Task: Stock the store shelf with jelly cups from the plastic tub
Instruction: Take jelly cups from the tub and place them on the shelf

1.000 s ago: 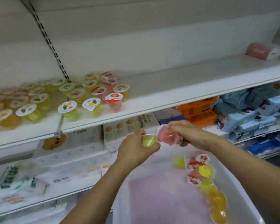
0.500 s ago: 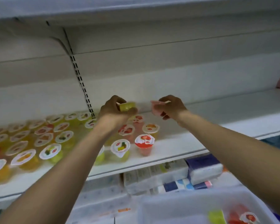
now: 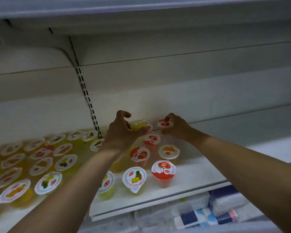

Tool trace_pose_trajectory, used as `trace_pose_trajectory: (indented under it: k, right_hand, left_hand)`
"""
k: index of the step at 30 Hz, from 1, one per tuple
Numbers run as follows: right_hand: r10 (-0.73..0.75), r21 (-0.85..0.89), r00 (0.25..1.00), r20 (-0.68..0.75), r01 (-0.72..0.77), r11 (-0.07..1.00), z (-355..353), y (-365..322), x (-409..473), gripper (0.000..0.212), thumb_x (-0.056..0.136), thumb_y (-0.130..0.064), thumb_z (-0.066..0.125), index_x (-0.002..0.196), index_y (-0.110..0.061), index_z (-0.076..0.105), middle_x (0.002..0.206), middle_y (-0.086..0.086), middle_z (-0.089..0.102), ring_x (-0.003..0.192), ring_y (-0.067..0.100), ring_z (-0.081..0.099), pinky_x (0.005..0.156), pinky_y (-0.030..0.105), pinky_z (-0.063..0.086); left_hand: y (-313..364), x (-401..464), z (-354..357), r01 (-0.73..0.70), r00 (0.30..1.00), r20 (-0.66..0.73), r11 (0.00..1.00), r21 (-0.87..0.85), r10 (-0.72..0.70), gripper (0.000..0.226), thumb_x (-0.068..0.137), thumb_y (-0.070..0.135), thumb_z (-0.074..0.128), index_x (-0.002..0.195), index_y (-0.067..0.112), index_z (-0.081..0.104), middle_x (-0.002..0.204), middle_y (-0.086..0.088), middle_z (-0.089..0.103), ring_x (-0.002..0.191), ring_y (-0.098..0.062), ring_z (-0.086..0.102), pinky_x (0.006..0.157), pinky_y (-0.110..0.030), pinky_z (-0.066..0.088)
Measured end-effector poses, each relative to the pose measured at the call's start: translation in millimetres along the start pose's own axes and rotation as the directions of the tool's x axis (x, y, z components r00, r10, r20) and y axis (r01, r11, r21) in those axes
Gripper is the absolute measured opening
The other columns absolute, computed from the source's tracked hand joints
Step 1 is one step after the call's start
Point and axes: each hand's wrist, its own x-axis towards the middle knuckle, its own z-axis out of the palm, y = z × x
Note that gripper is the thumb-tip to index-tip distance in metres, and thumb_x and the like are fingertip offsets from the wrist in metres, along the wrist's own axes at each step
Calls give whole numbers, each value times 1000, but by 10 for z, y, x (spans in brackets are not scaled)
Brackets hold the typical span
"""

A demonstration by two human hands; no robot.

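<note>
At the back of the shelf (image 3: 208,172), a yellow jelly cup (image 3: 136,125) is gripped in the left hand (image 3: 121,133) and a red-lidded jelly cup (image 3: 165,123) is pinched in the right hand (image 3: 175,126), both just above the rows already stocked. Standing cups such as the strawberry cup (image 3: 163,170) could be toppled if caught by a forearm. Every cup seen is sealed under a foil lid; the tub is not in view.

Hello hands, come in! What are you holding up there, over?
Left hand grips yellow jelly cup, above the shelf. Right hand holds red-lidded jelly cup at the back. Cups already crowd the left; right side open.
</note>
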Motion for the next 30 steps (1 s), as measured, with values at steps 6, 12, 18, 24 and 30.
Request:
trace_pose_trajectory:
  k: [6,12,18,24,30]
  right_hand:
    - [-215,432,968,128,141,891,-386,-533,-524,29,95,-41,53,121,-30,59,106,1,67,91,20,67,67,26,51]
    - [-222,446,974,41,181,876,-510,-597,-699,26,85,-20,71,110,-21,66,87,8,71,66,12,68,57,24,55]
    - [-66,197,994,-83,81,977,-390,-154,-696,31,80,-21,76,109,-18,65,97,6,68,70,14,62,65,28,54]
    - [-51,14,999,-5,51,999,-193,-24,-685,36,81,-27,75,115,-19,65,116,1,66,99,18,62,85,29,51]
    - [-43,6,999,14,43,999,-136,11,-681,34,82,-21,74,114,-18,62,119,4,64,103,22,62,92,34,52]
  left_hand:
    - [184,18,106,-41,999,-20,996,75,43,80,65,53,82,121,21,35,91,1,62,81,-17,61,69,-29,48]
    - [364,-21,204,-127,991,51,988,87,123,81,66,45,84,127,22,36,101,1,64,85,-19,65,76,-32,54]
    - [142,-47,269,-184,982,125,858,480,141,33,84,56,62,107,34,68,115,6,65,109,-18,55,91,-34,45]
    - [88,-53,331,-219,975,178,673,706,131,33,92,54,50,110,33,70,111,1,64,111,-20,50,94,-35,35]
    - [44,-22,374,-240,971,179,659,713,159,26,95,43,49,110,33,68,112,3,66,109,-20,53,95,-36,35]
